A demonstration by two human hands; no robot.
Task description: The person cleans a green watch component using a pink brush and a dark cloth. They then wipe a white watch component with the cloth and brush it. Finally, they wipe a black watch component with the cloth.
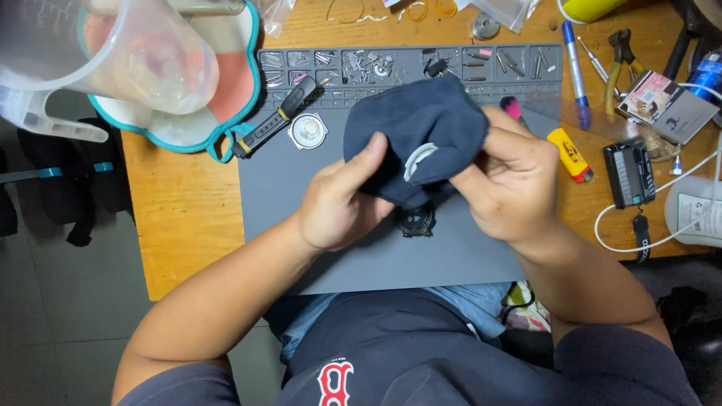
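your left hand and right hand both pinch the dark blue cloth, wrapped round a small pale curved part above mat centre. the cloth is soft and limp; the part looks light, likely slippery—grip through folds. black watch case lies at 6 o'clock.

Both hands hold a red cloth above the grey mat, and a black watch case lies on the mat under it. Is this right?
Not quite: the head view shows the cloth is dark blue, not red. The left hand and right hand do hold it above the grey mat, with the black watch case lying beneath.
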